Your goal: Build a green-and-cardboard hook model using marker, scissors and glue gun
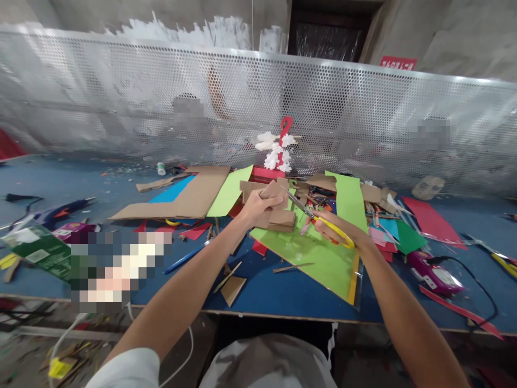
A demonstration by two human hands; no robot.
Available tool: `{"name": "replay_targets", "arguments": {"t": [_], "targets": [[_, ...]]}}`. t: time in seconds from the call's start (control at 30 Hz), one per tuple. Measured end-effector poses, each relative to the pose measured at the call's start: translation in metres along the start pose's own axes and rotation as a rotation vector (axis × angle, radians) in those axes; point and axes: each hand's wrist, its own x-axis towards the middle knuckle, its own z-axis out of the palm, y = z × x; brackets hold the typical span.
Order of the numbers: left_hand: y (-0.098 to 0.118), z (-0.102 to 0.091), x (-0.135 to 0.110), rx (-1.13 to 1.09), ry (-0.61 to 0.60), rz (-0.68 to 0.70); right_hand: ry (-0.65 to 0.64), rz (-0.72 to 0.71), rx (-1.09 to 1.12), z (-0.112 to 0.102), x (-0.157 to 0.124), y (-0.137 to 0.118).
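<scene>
My left hand (261, 206) grips a small piece of brown cardboard (271, 189), thumb along its right side. In my right hand (333, 225) is a pair of scissors (342, 235) with yellow and orange handles. The blades point up and left, their tips beside the cardboard; I cannot tell whether they touch it. Below both hands lie a folded cardboard piece (281, 220) and a light green sheet (323, 269) with a yellow strip on its right edge. Just beyond stands a red hooked shape (286, 126) with white fluffy tufts (278, 156) on it.
A perforated metal screen (133, 102) closes the back of the blue table (137, 275). Large cardboard (202, 196) and a blue pen (183, 258) lie left. Right are a red sheet (434, 218), a purple box (436, 274) with a black cable, and pliers (495, 253).
</scene>
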Motion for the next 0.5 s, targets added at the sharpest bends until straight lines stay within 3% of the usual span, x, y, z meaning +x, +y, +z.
{"name": "replay_targets", "arguments": {"t": [0.5], "targets": [[-0.0024,-0.0062,0.0018,0.029,-0.033,-0.026,0.072,-0.009,-0.041,0.0037,0.002,-0.0027]]}}
